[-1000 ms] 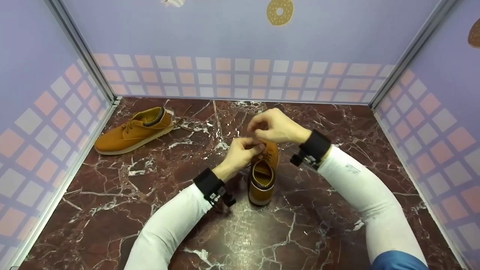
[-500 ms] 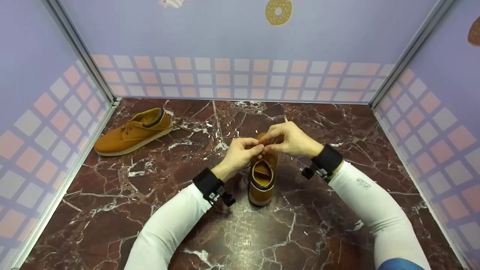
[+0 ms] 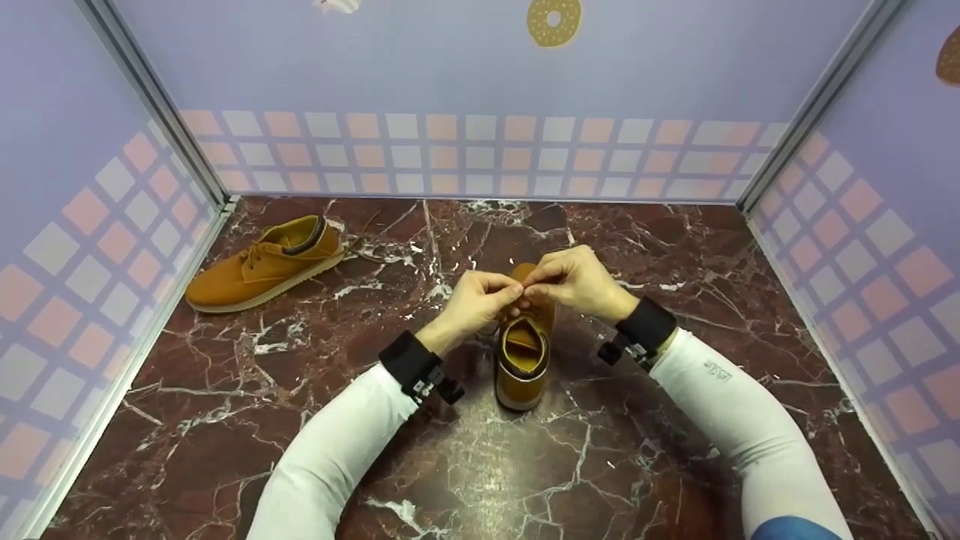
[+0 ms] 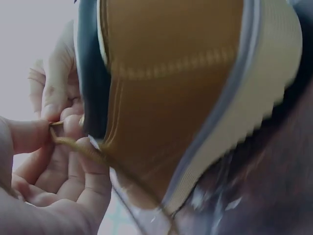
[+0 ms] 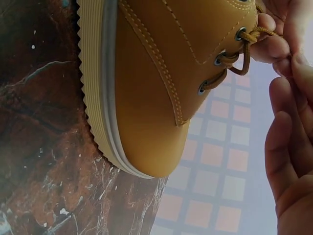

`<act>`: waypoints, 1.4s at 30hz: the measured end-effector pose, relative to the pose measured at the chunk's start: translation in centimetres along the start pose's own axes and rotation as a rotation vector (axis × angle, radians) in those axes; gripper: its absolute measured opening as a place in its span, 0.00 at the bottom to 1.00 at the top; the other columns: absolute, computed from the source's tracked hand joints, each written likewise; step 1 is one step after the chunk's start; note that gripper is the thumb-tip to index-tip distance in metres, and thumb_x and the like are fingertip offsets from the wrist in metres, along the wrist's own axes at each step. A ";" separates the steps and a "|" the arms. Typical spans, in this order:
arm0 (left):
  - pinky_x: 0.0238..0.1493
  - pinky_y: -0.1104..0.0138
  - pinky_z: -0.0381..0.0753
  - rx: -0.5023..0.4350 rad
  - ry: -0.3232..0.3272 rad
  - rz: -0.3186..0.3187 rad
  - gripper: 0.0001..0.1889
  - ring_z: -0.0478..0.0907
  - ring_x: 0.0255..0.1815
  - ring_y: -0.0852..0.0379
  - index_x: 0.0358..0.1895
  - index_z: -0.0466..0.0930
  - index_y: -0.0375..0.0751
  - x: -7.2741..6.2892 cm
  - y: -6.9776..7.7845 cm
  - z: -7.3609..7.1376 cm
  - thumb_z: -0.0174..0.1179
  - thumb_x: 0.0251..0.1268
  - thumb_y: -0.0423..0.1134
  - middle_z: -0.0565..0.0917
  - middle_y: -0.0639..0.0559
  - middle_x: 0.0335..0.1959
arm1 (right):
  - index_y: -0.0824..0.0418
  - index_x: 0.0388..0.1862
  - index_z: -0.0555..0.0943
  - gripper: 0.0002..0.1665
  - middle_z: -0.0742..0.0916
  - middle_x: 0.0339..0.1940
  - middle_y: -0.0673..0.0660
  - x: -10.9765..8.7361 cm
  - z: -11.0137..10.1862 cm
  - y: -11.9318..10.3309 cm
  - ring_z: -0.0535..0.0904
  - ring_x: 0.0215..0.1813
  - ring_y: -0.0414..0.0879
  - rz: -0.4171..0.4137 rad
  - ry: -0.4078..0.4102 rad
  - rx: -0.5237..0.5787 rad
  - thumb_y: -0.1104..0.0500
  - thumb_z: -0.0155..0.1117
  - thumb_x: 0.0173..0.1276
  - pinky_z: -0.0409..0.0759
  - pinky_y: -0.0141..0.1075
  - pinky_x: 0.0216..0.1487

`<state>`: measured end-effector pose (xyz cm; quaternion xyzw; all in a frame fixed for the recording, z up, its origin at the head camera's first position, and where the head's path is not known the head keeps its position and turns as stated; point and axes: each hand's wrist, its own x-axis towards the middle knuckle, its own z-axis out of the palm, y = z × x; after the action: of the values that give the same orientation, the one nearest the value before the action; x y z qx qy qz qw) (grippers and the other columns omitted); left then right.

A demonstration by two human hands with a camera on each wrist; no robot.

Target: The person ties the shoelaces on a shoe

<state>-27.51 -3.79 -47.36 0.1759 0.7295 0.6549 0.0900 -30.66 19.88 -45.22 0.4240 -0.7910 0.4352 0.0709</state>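
A tan lace-up shoe (image 3: 523, 386) stands on the marbled surface, toe pointing away, heel toward me. Over its lacing, my left hand (image 3: 480, 301) and right hand (image 3: 579, 283) meet with fingertips together. Between thumb and fingers the left hand pinches the brown shoelace (image 4: 80, 148), whose tail trails down past the shoe's side. Thumb and forefinger of the right hand pinch the lace at the same spot. In the right wrist view the lace (image 5: 245, 55) runs through metal eyelets, with a loop hanging near the top one. Fingers partly hide the lacing in the head view.
A matching tan shoe (image 3: 264, 268) stands at the far left, its laces tied and toe pointing left. Low patterned partitions (image 3: 480, 154) enclose the marbled surface (image 3: 480, 457) at the back and both sides.
My right hand, raised above the shoe a second ago, has come down and toward me to meet the left at the laces. The left hand has stayed nearly in place.
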 end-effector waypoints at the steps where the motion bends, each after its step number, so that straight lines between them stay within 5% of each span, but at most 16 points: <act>1: 0.39 0.73 0.87 0.103 0.013 0.042 0.11 0.89 0.33 0.63 0.51 0.94 0.30 0.0 0.1 -0.3 0.67 0.82 0.35 0.97 0.45 0.38 | 0.62 0.41 0.97 0.05 0.96 0.34 0.60 0.0 0.0 0.0 0.88 0.33 0.42 -0.006 -0.001 -0.010 0.66 0.84 0.67 0.80 0.18 0.38; 4: 0.48 0.65 0.90 0.428 0.055 0.136 0.11 0.92 0.41 0.56 0.52 0.96 0.36 0.1 0.3 -1.2 0.67 0.79 0.36 0.98 0.43 0.46 | 0.62 0.41 0.97 0.04 0.95 0.33 0.60 0.0 0.0 0.1 0.87 0.32 0.43 -0.015 -0.007 -0.035 0.66 0.84 0.68 0.78 0.18 0.37; 6: 0.51 0.59 0.92 0.585 0.039 0.146 0.12 0.94 0.44 0.51 0.53 0.96 0.39 0.1 0.4 -1.8 0.66 0.76 0.36 0.98 0.44 0.49 | 0.62 0.41 0.97 0.04 0.95 0.32 0.59 0.0 -0.1 0.1 0.85 0.32 0.41 -0.010 -0.005 -0.045 0.66 0.83 0.68 0.77 0.19 0.36; 12: 0.51 0.50 0.92 0.848 -0.095 0.073 0.15 0.92 0.46 0.44 0.54 0.95 0.41 -0.3 0.2 -2.9 0.68 0.68 0.38 0.96 0.43 0.51 | 0.62 0.41 0.97 0.05 0.94 0.31 0.60 -0.1 -0.2 0.1 0.82 0.32 0.35 0.021 0.003 -0.036 0.66 0.84 0.67 0.78 0.20 0.36; 19: 0.43 0.44 0.92 1.095 -0.052 0.047 0.07 0.91 0.37 0.38 0.28 0.88 0.40 -0.8 -1.3 -3.7 0.73 0.63 0.36 0.93 0.41 0.33 | 0.63 0.41 0.97 0.05 0.95 0.33 0.61 -0.2 0.0 0.1 0.83 0.33 0.37 0.042 -0.019 -0.029 0.66 0.84 0.67 0.78 0.20 0.37; 22: 0.44 0.41 0.93 1.151 -0.006 0.043 0.09 0.92 0.39 0.34 0.25 0.83 0.40 -0.9 -1.8 -4.1 0.72 0.62 0.33 0.93 0.37 0.34 | 0.64 0.41 0.97 0.04 0.95 0.33 0.60 -0.3 0.0 0.1 0.84 0.32 0.39 0.039 -0.018 -0.029 0.66 0.84 0.68 0.78 0.21 0.36; 29: 0.45 0.41 0.94 1.203 0.037 0.029 0.06 0.93 0.43 0.34 0.32 0.89 0.40 -1.1 -1.9 -4.6 0.73 0.66 0.36 0.94 0.36 0.40 | 0.65 0.41 0.96 0.05 0.95 0.34 0.60 -0.5 0.0 0.2 0.85 0.33 0.39 0.070 -0.027 -0.031 0.66 0.84 0.68 0.79 0.21 0.38; 42: 0.36 0.42 0.93 1.129 0.201 0.206 0.09 0.91 0.34 0.34 0.37 0.84 0.41 -1.8 1.9 -4.1 0.66 0.79 0.40 0.94 0.39 0.36 | 0.65 0.41 0.96 0.05 0.95 0.34 0.62 -0.7 0.0 -0.1 0.84 0.33 0.36 0.093 -0.033 -0.020 0.66 0.83 0.68 0.82 0.21 0.37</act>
<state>-27.09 -8.09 -45.18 0.2035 0.9497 0.1833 -0.1517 -30.15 20.28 -45.52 0.3934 -0.8151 0.4232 0.0417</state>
